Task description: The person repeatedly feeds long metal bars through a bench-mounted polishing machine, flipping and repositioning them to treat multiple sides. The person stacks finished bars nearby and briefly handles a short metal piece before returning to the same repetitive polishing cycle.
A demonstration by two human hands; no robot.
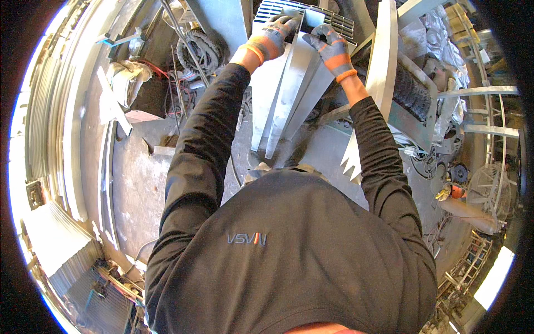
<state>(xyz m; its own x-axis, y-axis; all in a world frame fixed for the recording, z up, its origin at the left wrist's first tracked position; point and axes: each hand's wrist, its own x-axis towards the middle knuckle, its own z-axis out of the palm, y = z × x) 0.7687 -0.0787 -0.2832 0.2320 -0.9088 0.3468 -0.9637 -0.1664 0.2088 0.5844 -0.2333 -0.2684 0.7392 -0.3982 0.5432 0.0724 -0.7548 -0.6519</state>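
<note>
Long folded sheet-metal profiles (286, 92) stand in front of me, their lower ends narrowing toward the floor near my feet. Both my hands wear orange and grey work gloves. My left hand (271, 40) is closed over the top end of the left profile, its fingertips at a dark gap between the pieces. To the right of that gap, my right hand (332, 51) has its fingers curled at the upper edge of the right profile; its fingertips are partly hidden. Just beyond both hands lies a metal grating (328, 19) with slots.
A pale beam with a jagged lower end (380, 72) rises beside my right forearm. Coiled hose (200, 50) lies at the far left. Long metal lengths (72, 122) line the left side. A fan (489, 189) stands at right, near a person's gloved hand (443, 193).
</note>
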